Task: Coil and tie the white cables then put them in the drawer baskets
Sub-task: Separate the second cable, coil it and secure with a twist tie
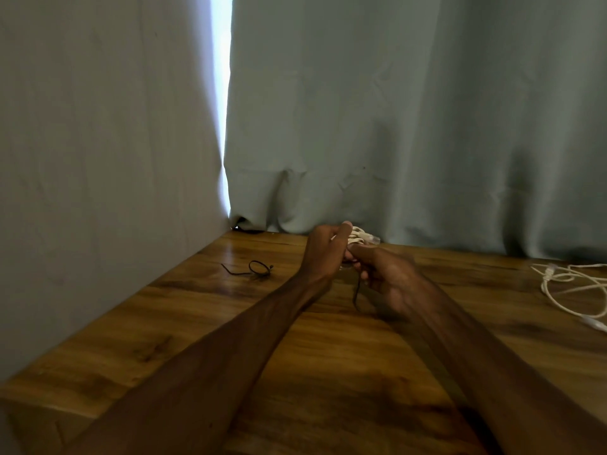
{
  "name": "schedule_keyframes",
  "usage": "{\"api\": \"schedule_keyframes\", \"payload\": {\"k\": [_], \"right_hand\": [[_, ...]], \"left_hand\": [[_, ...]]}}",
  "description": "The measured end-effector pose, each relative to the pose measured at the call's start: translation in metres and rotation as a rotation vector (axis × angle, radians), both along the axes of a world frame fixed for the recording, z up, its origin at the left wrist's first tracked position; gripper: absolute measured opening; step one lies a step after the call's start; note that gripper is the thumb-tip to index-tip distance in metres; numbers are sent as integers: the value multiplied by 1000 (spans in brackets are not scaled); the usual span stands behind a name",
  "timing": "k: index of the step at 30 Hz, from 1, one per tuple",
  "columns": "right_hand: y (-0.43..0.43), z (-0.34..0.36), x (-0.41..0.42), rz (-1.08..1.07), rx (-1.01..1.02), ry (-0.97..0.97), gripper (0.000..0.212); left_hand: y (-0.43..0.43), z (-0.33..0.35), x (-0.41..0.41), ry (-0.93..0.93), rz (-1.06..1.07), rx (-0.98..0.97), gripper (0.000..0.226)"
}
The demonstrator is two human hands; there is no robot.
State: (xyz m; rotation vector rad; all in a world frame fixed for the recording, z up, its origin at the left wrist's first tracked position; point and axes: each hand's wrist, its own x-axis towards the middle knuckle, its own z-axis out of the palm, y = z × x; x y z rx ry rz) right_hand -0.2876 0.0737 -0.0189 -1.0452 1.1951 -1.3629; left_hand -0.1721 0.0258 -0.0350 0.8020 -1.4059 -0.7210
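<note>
Wooden table (197, 323) under the curtain (394, 126): at mid-frame the left hand (323, 249) grips the white coil (359, 238), the right hand (391, 277) seems to pinch a dark tie (356, 293), so clamp the loops flat and cinch snugly; 1 loose cable (571, 287) waits at right edge.

Left hand (323, 249): raised, fingers curled round coil (359, 238).
Right hand (389, 277): blurred, pinching tie (356, 295).
Forearms: both stretched forward, converging.
</note>
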Motion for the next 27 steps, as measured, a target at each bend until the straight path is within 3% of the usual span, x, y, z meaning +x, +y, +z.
{"api": "schedule_keyframes", "payload": {"k": [8, 13, 20, 24, 27], "right_hand": [[2, 2, 6, 137, 116, -212, 16], [-1, 2, 5, 33, 118, -229, 23], [-4, 2, 5, -46, 77, -343, 17], [-8, 2, 3, -65, 30, -389, 46], [-5, 6, 6, 4, 16, -413, 55]], "left_hand": [[-8, -1, 11, -135, 171, -124, 36], [-2, -3, 4, -240, 108, -192, 36], [3, 0, -2, -191, 27, -155, 35], [3, 2, -1, -153, 0, -153, 34], [-3, 4, 5, -131, 34, -164, 36]]}}
